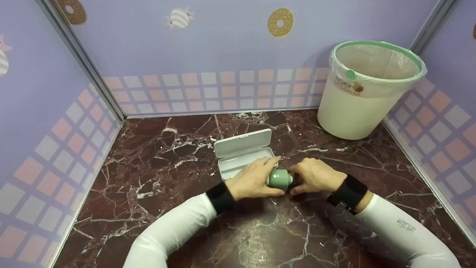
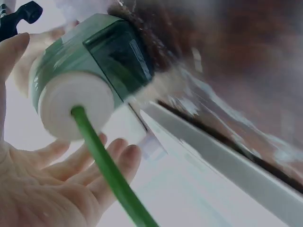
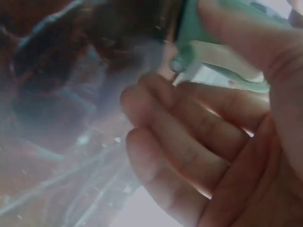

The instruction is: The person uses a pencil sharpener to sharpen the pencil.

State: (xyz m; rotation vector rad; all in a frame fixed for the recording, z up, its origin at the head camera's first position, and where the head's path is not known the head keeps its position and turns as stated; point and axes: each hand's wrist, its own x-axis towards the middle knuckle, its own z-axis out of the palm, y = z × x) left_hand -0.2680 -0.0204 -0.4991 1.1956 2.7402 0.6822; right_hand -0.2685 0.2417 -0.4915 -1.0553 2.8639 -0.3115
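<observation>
A green pencil sharpener (image 1: 279, 178) lies on its side between both hands, close over the table. My left hand (image 1: 254, 178) holds its body from the left. From the hole in its white round face sticks a green pencil (image 2: 106, 168), running back past the left palm. A dark see-through shavings drawer (image 2: 120, 56) shows on one side. At the sharpener's right end, the thumb and curled fingers of my right hand (image 1: 316, 175) grip the part there, mostly hidden by them. Just behind the left hand stands an opened white pencil case (image 1: 243, 144), partly covered by it.
The dark red marbled table (image 1: 178, 149) has small white crumbs scattered near the case. A cream bin (image 1: 353, 108) with a green rim and clear liner stands at the back right. Patterned lilac walls (image 1: 223, 44) enclose the back and both sides.
</observation>
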